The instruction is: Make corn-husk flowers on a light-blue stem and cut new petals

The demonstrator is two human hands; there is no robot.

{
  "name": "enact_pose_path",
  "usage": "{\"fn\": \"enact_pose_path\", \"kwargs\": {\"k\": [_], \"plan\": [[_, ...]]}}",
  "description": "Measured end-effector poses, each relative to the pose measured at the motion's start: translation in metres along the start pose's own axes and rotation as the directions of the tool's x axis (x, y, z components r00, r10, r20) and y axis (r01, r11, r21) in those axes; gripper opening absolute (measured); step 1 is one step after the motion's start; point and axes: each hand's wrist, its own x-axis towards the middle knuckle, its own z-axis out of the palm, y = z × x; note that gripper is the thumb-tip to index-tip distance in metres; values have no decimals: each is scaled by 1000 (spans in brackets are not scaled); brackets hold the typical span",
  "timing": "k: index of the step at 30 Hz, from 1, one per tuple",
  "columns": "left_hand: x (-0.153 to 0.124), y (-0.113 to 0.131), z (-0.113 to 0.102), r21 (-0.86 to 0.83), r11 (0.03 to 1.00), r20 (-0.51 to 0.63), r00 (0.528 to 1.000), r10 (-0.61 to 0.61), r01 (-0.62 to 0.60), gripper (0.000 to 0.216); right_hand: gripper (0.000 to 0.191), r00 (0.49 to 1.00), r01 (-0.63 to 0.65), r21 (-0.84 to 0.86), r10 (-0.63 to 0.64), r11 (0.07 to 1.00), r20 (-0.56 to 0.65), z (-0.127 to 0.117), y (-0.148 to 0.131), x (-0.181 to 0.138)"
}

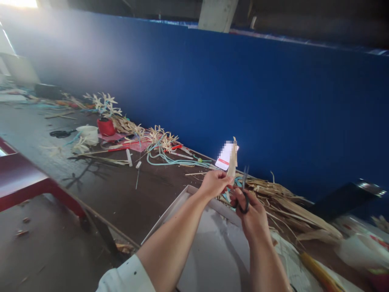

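Note:
My left hand (214, 183) is closed around the lower end of a pale dried husk strip (232, 160), which stands upright. Just to its right, my right hand (251, 211) has its fingers through the black handles of a pair of scissors (244, 190). The blades point up beside the strip, close to it; I cannot tell whether they touch it. Both hands hover over the far edge of a shallow white tray (182, 202).
A pile of dried husks (282, 202) lies behind my hands along the blue wall (273, 101). Farther left on the dark table (115, 190) are husk flowers (161, 136), a red pot (105, 126), a white bowl (88, 133), black scissors (60, 133), teal cords (170, 160). A red bench (27, 178) stands at left.

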Motion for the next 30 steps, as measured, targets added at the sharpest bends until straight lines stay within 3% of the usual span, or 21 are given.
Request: {"fn": "enact_pose_path", "kwargs": {"k": [4, 7, 10, 17, 21, 26, 28, 30], "plan": [[1, -1, -2, 42, 999, 23, 1000, -14, 13, 21, 43, 981, 61, 212, -19, 975, -193, -4, -4, 5], [2, 1, -6, 43, 999, -70, 997, -16, 19, 23, 50, 952, 83, 249, -2, 965, -307, -7, -9, 7], [3, 1, -8, 93, 996, -129, 991, 25, -13, 25, 51, 942, 101, 249, -13, 963, -335, -9, -10, 8], [-3, -10, 7, 258, 960, 150, 986, 73, -110, 26, 55, 967, 114, 119, -83, 986, -242, -11, 0, 11], [-6, -13, 15, 341, 927, 190, 977, 97, -158, 35, 52, 972, 109, 147, -74, 983, -222, -11, 7, 15], [6, -23, 8, 225, 972, 282, 960, 9, -75, 31, 51, 962, 102, 237, -36, 966, -269, -11, 18, 29], [18, -33, 1, 171, 985, 114, 994, -2, -17, 29, 47, 951, 148, 275, -61, 950, -303, -12, 21, 39], [32, -43, -6, 214, 976, -82, 996, -31, 48, 27, 44, 931, 171, 273, -65, 947, -358, -11, 21, 50]]}}
